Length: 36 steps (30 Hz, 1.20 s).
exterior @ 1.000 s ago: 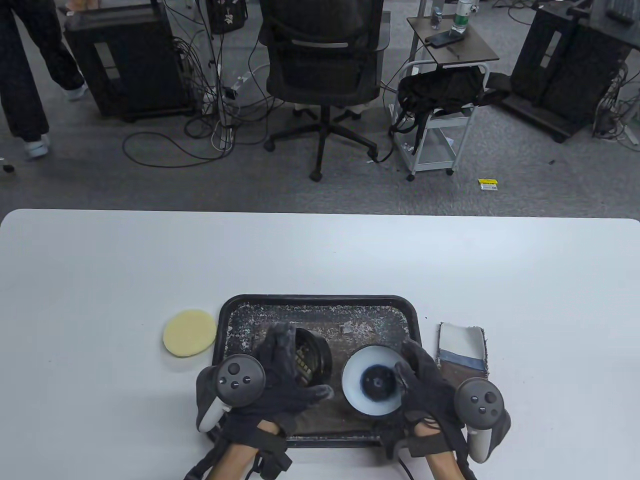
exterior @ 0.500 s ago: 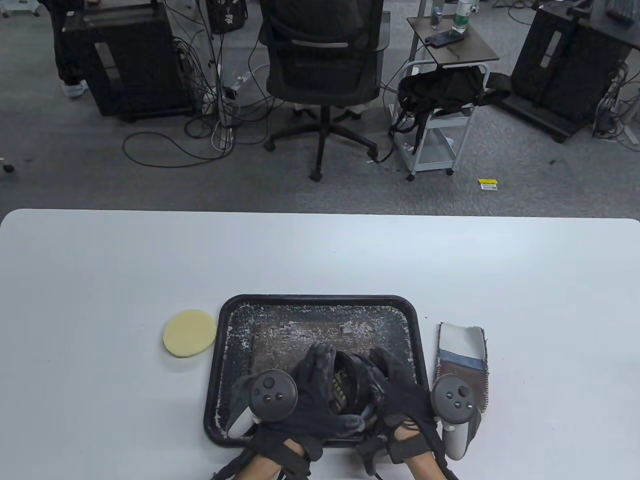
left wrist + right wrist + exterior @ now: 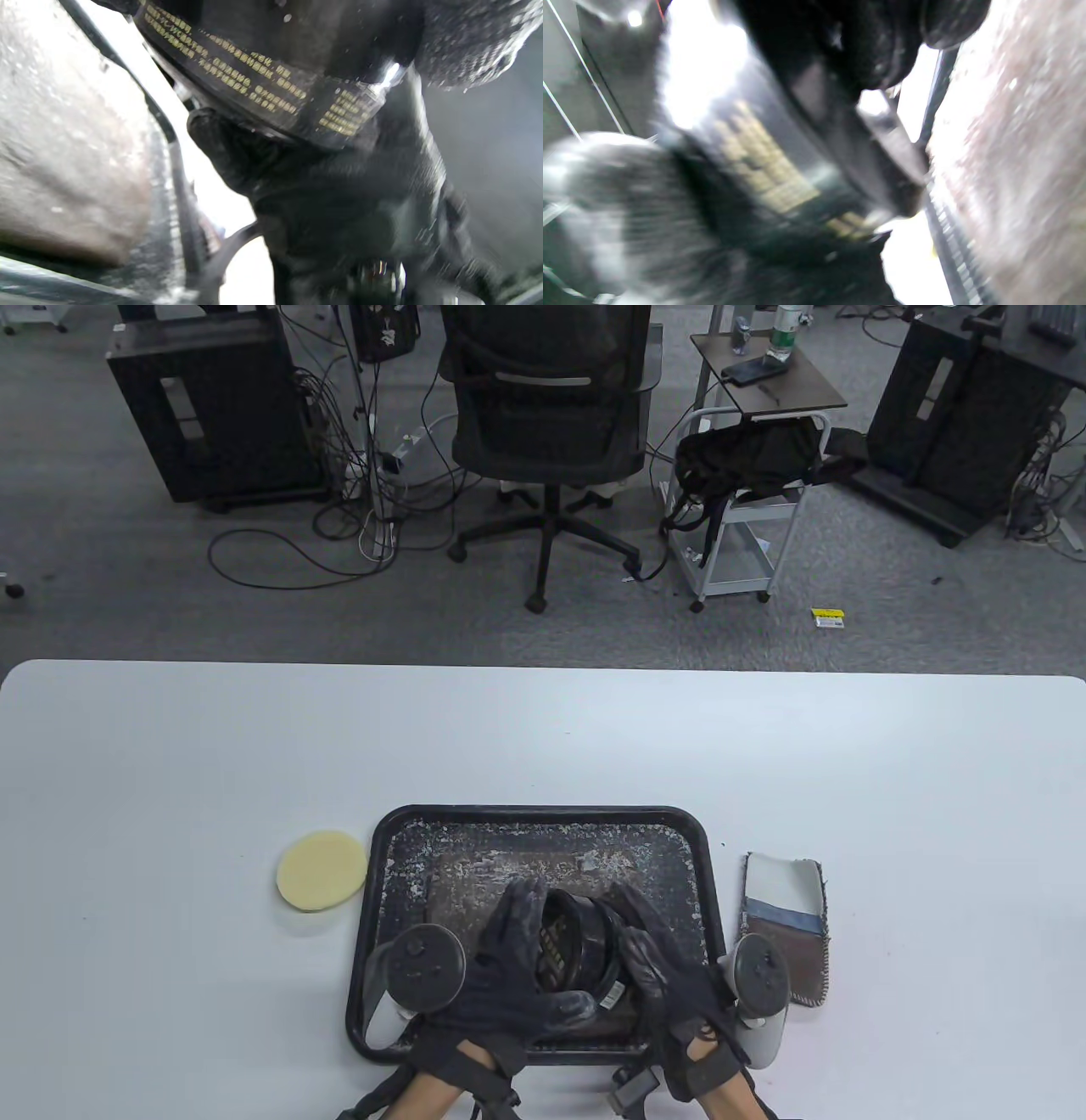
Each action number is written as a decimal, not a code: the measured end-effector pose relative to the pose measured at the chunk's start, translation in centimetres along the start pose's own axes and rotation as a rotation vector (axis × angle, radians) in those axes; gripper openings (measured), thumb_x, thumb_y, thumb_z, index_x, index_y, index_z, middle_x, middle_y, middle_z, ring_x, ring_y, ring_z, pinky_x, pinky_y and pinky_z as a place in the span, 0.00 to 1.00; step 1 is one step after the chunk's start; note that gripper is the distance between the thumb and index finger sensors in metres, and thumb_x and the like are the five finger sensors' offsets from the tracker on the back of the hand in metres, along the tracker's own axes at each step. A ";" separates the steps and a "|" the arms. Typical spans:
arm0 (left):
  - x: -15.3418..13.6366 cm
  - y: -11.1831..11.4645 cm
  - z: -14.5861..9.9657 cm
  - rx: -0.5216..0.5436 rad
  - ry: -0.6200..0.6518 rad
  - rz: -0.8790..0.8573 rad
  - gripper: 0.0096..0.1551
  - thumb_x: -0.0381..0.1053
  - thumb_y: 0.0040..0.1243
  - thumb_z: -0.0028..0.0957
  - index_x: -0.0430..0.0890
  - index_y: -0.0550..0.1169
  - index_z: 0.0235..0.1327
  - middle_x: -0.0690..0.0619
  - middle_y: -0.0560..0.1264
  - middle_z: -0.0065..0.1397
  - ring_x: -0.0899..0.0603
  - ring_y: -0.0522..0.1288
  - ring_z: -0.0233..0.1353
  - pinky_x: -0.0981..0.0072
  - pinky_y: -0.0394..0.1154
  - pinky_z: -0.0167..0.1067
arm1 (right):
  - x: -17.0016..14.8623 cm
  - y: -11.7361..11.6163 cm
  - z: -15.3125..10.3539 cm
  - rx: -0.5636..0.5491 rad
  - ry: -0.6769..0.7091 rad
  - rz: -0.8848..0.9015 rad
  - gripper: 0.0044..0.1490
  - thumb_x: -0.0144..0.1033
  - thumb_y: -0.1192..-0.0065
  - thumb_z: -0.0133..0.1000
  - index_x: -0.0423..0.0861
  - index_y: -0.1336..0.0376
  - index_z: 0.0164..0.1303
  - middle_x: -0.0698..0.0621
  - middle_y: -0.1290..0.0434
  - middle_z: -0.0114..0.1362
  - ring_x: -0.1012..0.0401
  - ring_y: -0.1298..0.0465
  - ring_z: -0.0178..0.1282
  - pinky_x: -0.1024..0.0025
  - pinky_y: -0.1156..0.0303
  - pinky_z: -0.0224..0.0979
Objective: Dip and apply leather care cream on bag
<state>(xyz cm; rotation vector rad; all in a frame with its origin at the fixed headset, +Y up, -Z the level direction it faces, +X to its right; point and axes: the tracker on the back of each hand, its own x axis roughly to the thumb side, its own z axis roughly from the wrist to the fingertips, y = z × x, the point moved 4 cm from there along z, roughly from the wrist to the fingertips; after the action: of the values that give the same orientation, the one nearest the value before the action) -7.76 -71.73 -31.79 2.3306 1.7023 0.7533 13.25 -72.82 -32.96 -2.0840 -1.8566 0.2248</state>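
A black cream jar (image 3: pixel 570 943) with gold lettering is held tilted on its side just above the black tray (image 3: pixel 543 813). My left hand (image 3: pixel 530 959) grips the jar body, fingers over the top and thumb beneath. My right hand (image 3: pixel 635 929) grips the black lid (image 3: pixel 612 976) at the jar's right end, against its mouth. The left wrist view shows the lettered jar (image 3: pixel 271 84) close up with the right glove (image 3: pixel 339 203) below it. The blurred right wrist view shows the same jar (image 3: pixel 763 169). A small leather pouch (image 3: pixel 785 916) lies right of the tray.
A round yellow sponge pad (image 3: pixel 321 870) lies on the white table (image 3: pixel 543 729) left of the tray. The tray floor (image 3: pixel 509 865) is speckled with white residue. An office chair (image 3: pixel 547 415) and a cart (image 3: pixel 747 517) stand beyond the far table edge.
A second ago my right hand held the lid apart, white inside facing up. It has brought the lid onto the jar, and both hands now hold it near the tray's front.
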 end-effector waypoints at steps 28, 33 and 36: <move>-2.0 2.6 0.6 -0.154 -0.030 -0.518 0.68 0.85 0.60 0.48 0.58 0.36 0.81 0.46 0.31 0.86 0.27 0.43 0.85 0.35 0.64 0.75 | 2.5 -2.4 -0.8 0.029 0.232 -0.367 0.75 0.70 0.30 0.42 0.59 0.76 0.78 0.36 0.70 0.83 0.25 0.52 0.78 0.26 0.38 0.70; -2.1 2.2 0.4 -0.139 -0.068 -0.508 0.68 0.86 0.59 0.48 0.57 0.38 0.82 0.44 0.35 0.86 0.26 0.47 0.84 0.36 0.67 0.73 | 3.2 -2.7 -1.0 0.031 0.278 -0.456 0.75 0.67 0.26 0.41 0.60 0.73 0.79 0.37 0.69 0.83 0.25 0.53 0.79 0.24 0.40 0.70; -2.3 2.3 0.4 -0.148 -0.086 -0.493 0.68 0.86 0.59 0.48 0.57 0.38 0.82 0.44 0.35 0.86 0.26 0.47 0.84 0.37 0.68 0.72 | 3.4 -3.0 -1.1 0.030 0.309 -0.547 0.75 0.68 0.27 0.41 0.59 0.73 0.80 0.37 0.68 0.83 0.25 0.52 0.78 0.25 0.38 0.70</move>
<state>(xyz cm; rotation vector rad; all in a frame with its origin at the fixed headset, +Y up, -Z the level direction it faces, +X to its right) -6.15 -74.52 -31.89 1.7122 1.9855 0.6433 11.31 -69.39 -30.53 -1.4152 -2.1090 -0.1925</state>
